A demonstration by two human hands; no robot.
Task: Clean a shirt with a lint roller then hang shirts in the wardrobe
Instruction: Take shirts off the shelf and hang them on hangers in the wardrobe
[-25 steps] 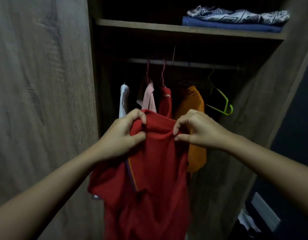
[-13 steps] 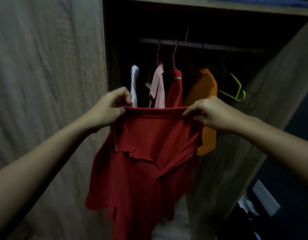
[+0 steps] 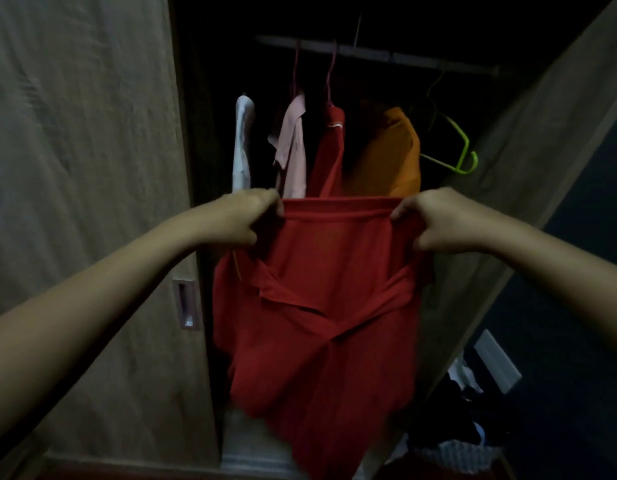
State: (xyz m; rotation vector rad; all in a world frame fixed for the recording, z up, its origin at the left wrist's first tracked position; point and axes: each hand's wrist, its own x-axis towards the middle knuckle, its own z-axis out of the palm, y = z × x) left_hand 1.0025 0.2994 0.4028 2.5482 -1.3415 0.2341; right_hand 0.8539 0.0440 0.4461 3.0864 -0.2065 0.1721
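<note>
I hold a red shirt (image 3: 324,306) stretched out in front of the open wardrobe. My left hand (image 3: 243,216) pinches its top edge on the left and my right hand (image 3: 438,220) grips the same edge on the right. The cloth hangs down below my hands, with its collar folded over lower down. Behind it, on the rail (image 3: 386,57), hang a white shirt (image 3: 243,143), a pink shirt (image 3: 293,147), another red shirt (image 3: 331,150) and an orange shirt (image 3: 393,154). An empty green hanger (image 3: 456,147) hangs at the right end. No lint roller is in view.
A wooden sliding door (image 3: 85,202) with a recessed handle (image 3: 186,308) stands at the left. The wardrobe's other wooden panel (image 3: 529,140) slants at the right. Loose clothes (image 3: 463,427) lie on the dark floor at the lower right.
My hands have moved apart and spread the red shirt's top edge wide. The view has tilted down, so the upper shelf with folded cloth is out of frame.
</note>
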